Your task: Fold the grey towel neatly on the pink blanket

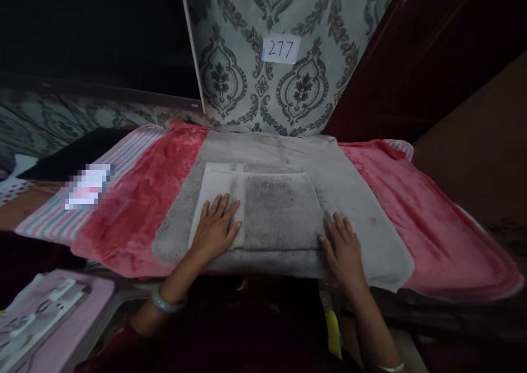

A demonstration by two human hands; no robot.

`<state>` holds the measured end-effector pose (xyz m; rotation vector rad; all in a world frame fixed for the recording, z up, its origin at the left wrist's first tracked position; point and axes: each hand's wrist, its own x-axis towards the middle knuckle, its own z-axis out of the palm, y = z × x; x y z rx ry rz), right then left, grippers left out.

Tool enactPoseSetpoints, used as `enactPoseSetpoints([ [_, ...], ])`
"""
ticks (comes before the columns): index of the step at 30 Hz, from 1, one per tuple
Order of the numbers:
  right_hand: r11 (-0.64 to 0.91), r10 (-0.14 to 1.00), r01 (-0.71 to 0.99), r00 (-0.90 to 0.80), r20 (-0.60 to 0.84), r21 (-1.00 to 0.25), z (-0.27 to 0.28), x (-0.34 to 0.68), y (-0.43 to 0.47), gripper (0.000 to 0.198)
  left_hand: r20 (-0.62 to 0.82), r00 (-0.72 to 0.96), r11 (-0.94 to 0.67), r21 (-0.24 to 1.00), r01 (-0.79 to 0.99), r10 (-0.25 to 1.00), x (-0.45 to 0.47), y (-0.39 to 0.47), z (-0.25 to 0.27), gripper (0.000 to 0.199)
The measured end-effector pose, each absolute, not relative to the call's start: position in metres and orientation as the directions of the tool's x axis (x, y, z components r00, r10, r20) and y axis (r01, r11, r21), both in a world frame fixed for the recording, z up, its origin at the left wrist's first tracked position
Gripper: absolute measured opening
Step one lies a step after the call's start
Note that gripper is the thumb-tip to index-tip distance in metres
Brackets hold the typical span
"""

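Note:
A folded grey towel (280, 208), with a paler band near its left side, lies flat in front of me. Under it spreads a larger light grey cloth (354, 192). My left hand (216, 225) rests palm down on the folded towel's pale left part, fingers stretched and apart. At the towel's right edge, my right hand (341, 247) lies flat with its fingers extended, mostly on the grey cloth. Neither hand grips anything.
A red plush blanket (144, 197) with a striped edge covers the surface below. A blurred-out object (88, 186) lies on its left end. Behind are a dark screen (94, 33) and a wall paper marked 277 (281, 49). A pink stool-like surface (78, 312) stands lower left.

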<state>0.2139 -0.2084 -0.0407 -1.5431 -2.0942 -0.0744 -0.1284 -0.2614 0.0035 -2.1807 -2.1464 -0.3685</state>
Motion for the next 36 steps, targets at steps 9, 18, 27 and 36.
enactPoseSetpoints([
  [9, 0.706, 0.707, 0.661, -0.678, 0.202, -0.253, 0.019, 0.057, -0.165, 0.062, 0.16, -0.061, 0.04, 0.128, 0.991, 0.985, -0.144, -0.222, 0.031, 0.054],
  [18, 0.651, 0.756, 0.737, -0.651, 0.067, -0.184, 0.002, 0.075, -0.113, 0.071, 0.093, -0.062, 0.056, 0.071, 0.996, 0.994, -0.152, -0.213, 0.01, 0.058],
  [27, 0.391, 0.92, 0.916, -0.389, 0.042, -0.085, -0.006, 0.129, -0.09, 0.067, 0.102, -0.062, 0.049, 0.129, 0.99, 0.993, -0.154, -0.213, 0.009, 0.058],
  [36, 0.412, 0.911, 0.908, -0.413, -0.007, -0.075, 0.029, 0.099, -0.097, 0.062, 0.002, -0.085, 0.083, 0.15, 0.985, 0.996, -0.153, -0.204, 0.039, 0.057],
])
